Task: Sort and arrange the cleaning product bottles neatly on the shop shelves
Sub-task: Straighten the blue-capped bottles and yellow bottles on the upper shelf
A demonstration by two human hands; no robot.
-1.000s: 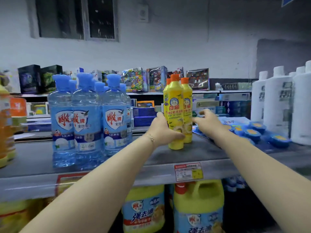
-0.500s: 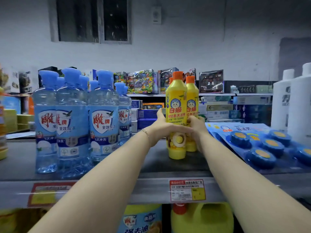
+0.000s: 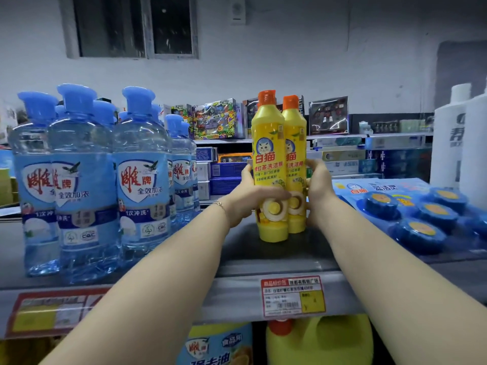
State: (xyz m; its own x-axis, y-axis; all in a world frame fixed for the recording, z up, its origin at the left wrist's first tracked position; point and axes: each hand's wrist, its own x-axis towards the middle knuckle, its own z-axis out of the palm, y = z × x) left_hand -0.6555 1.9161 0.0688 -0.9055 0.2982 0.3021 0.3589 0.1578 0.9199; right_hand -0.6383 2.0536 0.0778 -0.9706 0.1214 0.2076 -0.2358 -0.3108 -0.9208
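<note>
Two yellow dish-soap bottles with orange caps stand upright side by side on the grey shelf (image 3: 237, 262). My left hand (image 3: 250, 198) wraps around the front yellow bottle (image 3: 267, 154) from the left, fingers across its lower label. From the right, my right hand (image 3: 317, 191) presses against the rear yellow bottle (image 3: 295, 143), so both hands clamp the pair together. To the left stands a group of several clear blue detergent bottles (image 3: 142, 175) with blue caps.
Blue toilet-block packs (image 3: 411, 214) lie flat on the shelf to the right, with tall white bottles (image 3: 456, 138) behind them. A price tag (image 3: 292, 296) hangs on the shelf edge. Large yellow jugs (image 3: 319, 341) sit on the shelf below. Boxed toys (image 3: 216, 119) fill shelves behind.
My right hand has come in from the blue packs on the right and closed against the rear yellow bottle. My left hand has stayed on the front bottle. The view has moved closer.
</note>
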